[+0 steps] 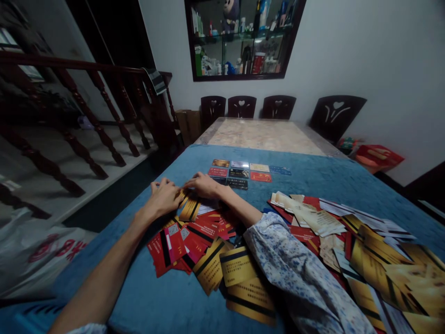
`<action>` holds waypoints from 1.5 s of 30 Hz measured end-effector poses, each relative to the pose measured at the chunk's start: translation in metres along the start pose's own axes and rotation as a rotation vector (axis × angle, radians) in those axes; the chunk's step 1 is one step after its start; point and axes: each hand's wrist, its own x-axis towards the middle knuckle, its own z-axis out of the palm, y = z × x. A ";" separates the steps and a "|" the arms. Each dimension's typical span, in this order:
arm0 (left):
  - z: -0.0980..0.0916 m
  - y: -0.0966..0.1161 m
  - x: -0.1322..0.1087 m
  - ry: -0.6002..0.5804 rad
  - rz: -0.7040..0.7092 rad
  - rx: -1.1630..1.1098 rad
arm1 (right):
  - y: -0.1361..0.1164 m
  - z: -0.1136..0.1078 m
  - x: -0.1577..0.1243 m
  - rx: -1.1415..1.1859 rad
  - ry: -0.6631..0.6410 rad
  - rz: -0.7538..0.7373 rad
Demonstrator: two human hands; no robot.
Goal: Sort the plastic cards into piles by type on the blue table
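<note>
A blue cloth (313,178) covers the near part of the table. Many red and gold cards (205,241) lie scattered on it in front of me. My left hand (163,198) and my right hand (205,184) meet at the far edge of this pile, fingers curled around a small stack of gold cards (189,208). Just beyond the hands, several cards lie in neat rows (243,172). A floral sleeve (292,264) covers my right upper arm.
More gold, red and white cards (365,236) spread over the right of the cloth. Bare marble tabletop (260,134) extends beyond it, with dark chairs (278,106) at the far end. A wooden stair railing (86,93) runs on the left.
</note>
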 end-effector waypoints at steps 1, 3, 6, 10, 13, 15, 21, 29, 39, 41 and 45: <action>-0.001 0.000 -0.001 -0.015 0.003 -0.002 | -0.001 0.002 0.001 0.002 -0.010 0.001; -0.004 0.002 -0.003 -0.048 0.005 -0.011 | -0.001 0.005 0.002 0.002 -0.016 0.002; -0.009 0.006 -0.006 -0.094 -0.017 -0.013 | 0.000 0.008 0.004 0.006 0.009 0.000; -0.015 0.010 -0.008 -0.183 -0.043 0.021 | 0.003 0.012 0.006 0.014 0.026 -0.012; -0.014 0.011 -0.007 -0.211 -0.054 0.049 | 0.005 0.016 0.008 0.010 0.032 -0.028; -0.012 0.011 -0.006 -0.204 -0.055 0.050 | 0.007 0.018 0.010 0.009 0.048 -0.031; -0.016 0.013 -0.006 -0.177 -0.028 0.049 | 0.010 0.020 0.011 0.021 0.067 -0.057; -0.017 0.008 -0.006 -0.127 0.041 0.111 | 0.008 0.018 0.008 0.044 0.055 -0.033; -0.019 -0.001 -0.004 0.008 -0.002 0.072 | 0.001 0.011 0.006 0.102 0.192 0.021; -0.015 -0.006 -0.004 0.051 -0.014 0.033 | 0.000 0.009 0.005 0.098 0.196 0.062; -0.002 -0.017 0.000 0.100 -0.019 -0.085 | 0.000 0.008 0.002 0.110 0.219 0.160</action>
